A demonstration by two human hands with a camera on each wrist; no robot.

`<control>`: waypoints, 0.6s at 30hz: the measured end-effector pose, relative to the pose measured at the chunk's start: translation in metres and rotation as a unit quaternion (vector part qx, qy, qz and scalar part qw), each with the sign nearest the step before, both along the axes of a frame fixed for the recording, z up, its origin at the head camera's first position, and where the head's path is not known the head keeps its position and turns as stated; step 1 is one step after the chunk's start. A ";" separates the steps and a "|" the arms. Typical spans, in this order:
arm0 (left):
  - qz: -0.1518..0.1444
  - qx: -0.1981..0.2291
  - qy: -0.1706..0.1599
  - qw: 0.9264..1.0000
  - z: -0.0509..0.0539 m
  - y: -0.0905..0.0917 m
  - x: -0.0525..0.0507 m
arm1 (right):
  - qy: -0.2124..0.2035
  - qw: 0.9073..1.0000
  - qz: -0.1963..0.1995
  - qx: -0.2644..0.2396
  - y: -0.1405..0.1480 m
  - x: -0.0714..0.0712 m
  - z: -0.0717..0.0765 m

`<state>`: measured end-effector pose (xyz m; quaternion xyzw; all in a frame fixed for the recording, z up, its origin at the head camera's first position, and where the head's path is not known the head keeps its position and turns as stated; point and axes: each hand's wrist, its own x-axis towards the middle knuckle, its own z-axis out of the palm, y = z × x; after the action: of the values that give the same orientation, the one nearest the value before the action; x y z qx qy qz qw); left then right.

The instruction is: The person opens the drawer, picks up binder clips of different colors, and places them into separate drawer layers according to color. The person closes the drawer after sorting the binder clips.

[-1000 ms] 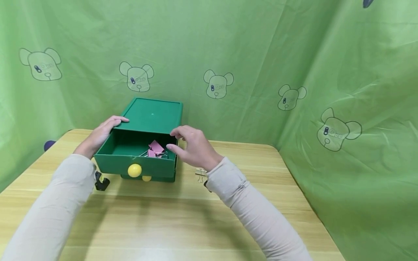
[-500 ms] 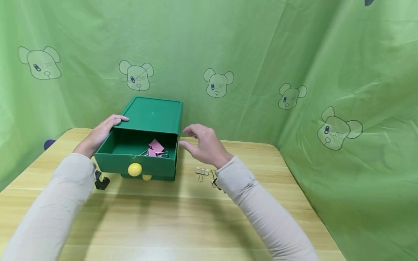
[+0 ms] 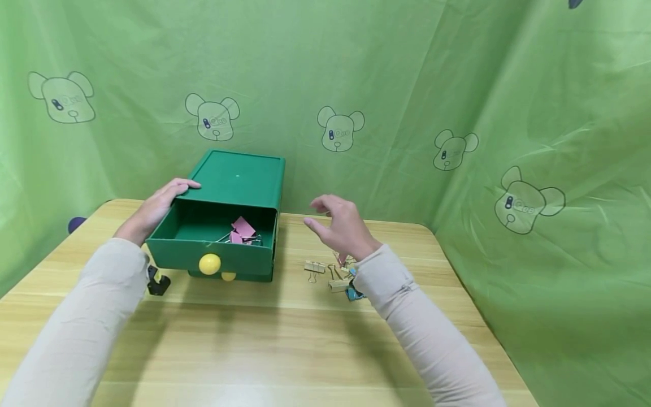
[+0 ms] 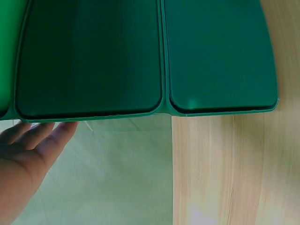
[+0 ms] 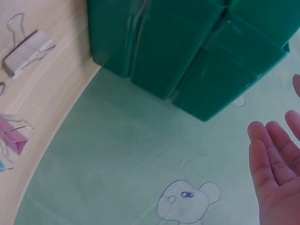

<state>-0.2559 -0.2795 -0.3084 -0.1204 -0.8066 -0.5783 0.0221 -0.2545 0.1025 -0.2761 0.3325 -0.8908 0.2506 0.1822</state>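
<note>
My left hand [image 3: 155, 212] rests on the upper left edge of a green drawer box [image 3: 236, 178]; in the left wrist view its fingers [image 4: 56, 140] lie extended against the box's side. The upper drawer [image 3: 178, 255], with a yellow knob [image 3: 209, 264], is pulled out. Pink binder clips [image 3: 243, 227] with silver handles lie at its right end. To the right of the box, my right hand [image 3: 348, 229] hovers above the table, holding nothing, fingers loosely bent. Beneath and in front of it lie binder clips: cream [image 3: 315, 267], pink [image 5: 11, 136] and blue [image 3: 353, 294]. The right sleeve partly hides the pile.
A lower drawer with its own yellow knob [image 3: 229, 276] is pushed in. The wooden table [image 3: 244, 350] is backed by green curtains [image 3: 285, 68] printed with bear heads. A purple round thing [image 3: 76, 224] shows past the table's left edge.
My right hand has moved rightward from the drawer's right edge to over the table, uncovering more of the clip pile. The left hand and the drawer have stayed in place.
</note>
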 end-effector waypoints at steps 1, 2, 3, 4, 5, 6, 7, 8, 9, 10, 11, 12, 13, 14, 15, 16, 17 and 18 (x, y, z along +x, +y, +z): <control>0.000 -0.001 -0.001 1.000 0.000 0.000 0.000 | -0.003 1.000 -0.005 0.000 0.002 -0.001 -0.001; 0.000 -0.001 -0.001 1.000 0.000 0.000 0.000 | -0.006 1.000 -0.010 0.001 0.004 -0.003 -0.002; -0.001 -0.001 -0.001 1.000 0.000 0.000 -0.001 | -0.009 1.000 -0.014 0.000 0.006 -0.004 -0.003; -0.002 -0.002 0.000 1.000 0.000 -0.001 -0.001 | -0.014 1.000 -0.019 0.000 0.007 -0.005 -0.004; -0.001 -0.002 -0.002 1.000 0.001 0.000 -0.001 | -0.017 1.000 -0.024 0.000 0.009 -0.006 -0.005; -0.001 -0.002 -0.003 1.000 0.001 -0.001 -0.001 | -0.023 0.999 -0.028 0.000 0.011 -0.007 -0.006; -0.001 -0.002 -0.002 1.000 0.000 -0.001 -0.001 | -0.028 0.999 -0.033 -0.001 0.012 -0.008 -0.007; -0.001 -0.002 -0.002 1.000 0.000 -0.001 -0.001 | -0.032 0.999 -0.038 -0.001 0.014 -0.009 -0.009; -0.002 -0.001 -0.002 1.000 0.000 -0.001 -0.001 | -0.038 0.998 -0.042 -0.002 0.015 -0.010 -0.010; -0.002 0.000 -0.003 1.000 0.000 -0.001 -0.001 | -0.044 0.998 -0.047 -0.002 0.016 -0.011 -0.012; -0.002 0.000 -0.004 1.000 0.000 0.000 -0.001 | -0.049 0.997 -0.052 -0.001 0.018 -0.013 -0.013; -0.002 0.000 -0.005 1.000 0.000 0.000 0.000 | -0.056 0.997 -0.056 -0.001 0.019 -0.014 -0.015; -0.002 0.000 -0.005 1.000 0.000 0.000 0.000 | -0.063 0.996 -0.061 -0.002 0.021 -0.016 -0.018; -0.002 0.001 -0.006 1.000 0.001 0.000 0.000 | -0.070 0.995 -0.066 -0.002 0.023 -0.018 -0.020; -0.003 0.001 -0.007 1.000 0.001 0.000 0.000 | -0.077 0.995 -0.070 -0.003 0.024 -0.020 -0.023; -0.004 0.001 -0.007 1.000 0.001 0.000 0.000 | -0.083 0.994 -0.075 -0.003 0.026 -0.022 -0.025; -0.004 0.000 -0.006 1.000 0.001 0.000 0.000 | -0.091 0.993 -0.079 -0.004 0.028 -0.025 -0.028; -0.004 -0.001 -0.006 1.000 0.001 0.000 0.000 | -0.098 0.992 -0.083 -0.005 0.030 -0.027 -0.031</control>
<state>-0.2554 -0.2792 -0.3079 -0.1201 -0.8067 -0.5785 0.0147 -0.2814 0.1326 -0.3073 0.2303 -0.9275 0.2707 0.1164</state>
